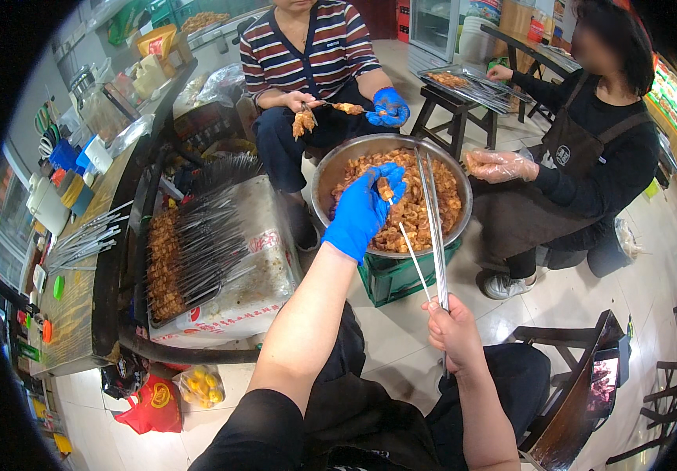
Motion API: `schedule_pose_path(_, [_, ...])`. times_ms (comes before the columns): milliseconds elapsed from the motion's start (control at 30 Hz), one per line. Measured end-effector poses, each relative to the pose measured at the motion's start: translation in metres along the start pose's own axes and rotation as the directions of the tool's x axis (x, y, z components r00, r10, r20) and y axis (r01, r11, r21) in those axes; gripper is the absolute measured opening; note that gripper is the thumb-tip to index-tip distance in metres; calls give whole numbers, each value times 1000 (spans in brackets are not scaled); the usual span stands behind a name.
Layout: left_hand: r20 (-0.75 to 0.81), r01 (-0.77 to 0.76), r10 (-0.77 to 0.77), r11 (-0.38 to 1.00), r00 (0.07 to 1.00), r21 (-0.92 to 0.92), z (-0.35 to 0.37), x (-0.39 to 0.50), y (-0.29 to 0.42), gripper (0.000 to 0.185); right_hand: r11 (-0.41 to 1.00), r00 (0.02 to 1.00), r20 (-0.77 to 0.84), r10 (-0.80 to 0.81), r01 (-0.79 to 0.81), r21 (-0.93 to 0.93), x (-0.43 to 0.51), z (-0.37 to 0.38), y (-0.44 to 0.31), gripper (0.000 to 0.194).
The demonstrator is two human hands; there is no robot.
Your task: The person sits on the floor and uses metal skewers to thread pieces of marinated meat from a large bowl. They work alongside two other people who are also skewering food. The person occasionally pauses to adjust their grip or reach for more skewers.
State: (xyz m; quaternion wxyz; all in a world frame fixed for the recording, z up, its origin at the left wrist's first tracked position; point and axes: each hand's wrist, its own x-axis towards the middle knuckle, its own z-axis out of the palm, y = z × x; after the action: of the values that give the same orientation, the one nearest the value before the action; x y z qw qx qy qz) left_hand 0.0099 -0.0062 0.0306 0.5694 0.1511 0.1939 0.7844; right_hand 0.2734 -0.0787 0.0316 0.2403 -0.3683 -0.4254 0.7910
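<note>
My left hand [370, 203], in a blue glove, holds a marinated meat chunk [384, 189] between its fingers above the bowl. My right hand [455, 329] is bare and closed around several flat metal skewers [435, 235] that point away from me. One single skewer [414, 259] slants apart from that bundle, its front end near the meat chunk; whether it has pierced the chunk I cannot tell. Beneath both lies a large steel bowl [317, 187] filled with marinated meat pieces [433, 176]. A green plastic crate [394, 279] supports the bowl.
To the left, a tray of loaded meat skewers [165, 265] rests on a plastic-wrapped box [274, 235]. A seated person [315, 53] opposite holds a skewer with meat. At right sits another person [580, 153], beside a stool [453, 115] bearing a skewer tray. A wooden chair [574, 388] stands near my right.
</note>
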Motion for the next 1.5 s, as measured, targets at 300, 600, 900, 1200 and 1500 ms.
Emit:
schedule_pose_path(300, [40, -198, 201, 878, 979, 436, 9, -10, -15, 25, 1000, 1000, -29, -3, 3, -14, 1, 1, 1, 11])
schedule_pose_path(600, [-72, -124, 188, 845, 980, 520, 33, -23, -32, 23, 995, 1000, -2, -18, 18, 99, 1, 3, 4, 10])
schedule_pose_path(900, [-116, -76, 83, 995, 990, 65, 28, -11, -28, 28, 998, 999, -15, -28, 29, 53, 0, 4, 2, 10])
schedule_pose_path(1200, [-125, -107, 164, 922, 979, 373, 29, -23, -40, 26, 997, 1000, -4, -19, 19, 75, 0, 3, 4, 10])
schedule_pose_path(1500, [-152, 213, -226, 972, 962, -96, 46, -32, -47, 32, 944, 991, 112, 73, -105, 313, 4, 2, -7, 12])
